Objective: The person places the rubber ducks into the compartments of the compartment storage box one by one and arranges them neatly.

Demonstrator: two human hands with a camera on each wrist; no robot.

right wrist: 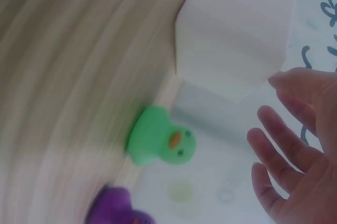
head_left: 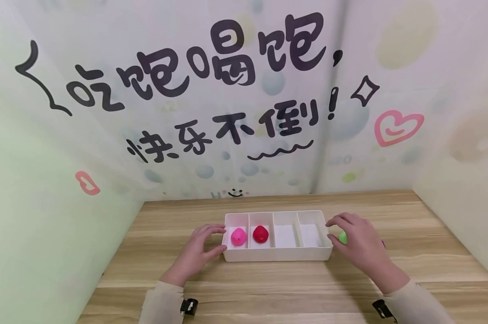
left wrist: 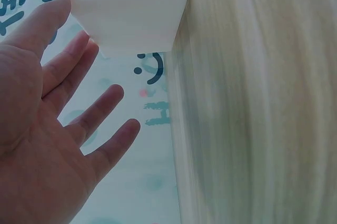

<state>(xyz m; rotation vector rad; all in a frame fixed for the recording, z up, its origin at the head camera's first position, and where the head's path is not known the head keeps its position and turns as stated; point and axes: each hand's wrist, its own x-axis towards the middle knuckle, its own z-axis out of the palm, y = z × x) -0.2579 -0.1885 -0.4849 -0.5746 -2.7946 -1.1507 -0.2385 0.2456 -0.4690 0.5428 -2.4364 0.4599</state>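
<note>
A long white divided tray [head_left: 278, 255] sits on the wooden table. Its leftmost compartment holds a pink rubber duck [head_left: 238, 236]; a red rubber duck [head_left: 261, 234] lies in the compartment beside it. My left hand [head_left: 197, 249] touches the tray's left end, thumb at the near corner, fingers fairly straight and spread. At the opposite end, my right hand [head_left: 359, 240] has its thumb and fingertips at the tray's rim, the other fingers loosely extended. Partly behind that hand stands a green rubber duck [right wrist: 152, 137], with a purple duck [right wrist: 118, 208] near it, cut off by the frame edge.
Two more tray compartments stand to the right of the red duck. Behind the wooden table [head_left: 260, 292] rises a printed wall [head_left: 187, 180] with black lettering, and plain side walls flank it. A black strap [head_left: 189, 307] shows at the left wrist.
</note>
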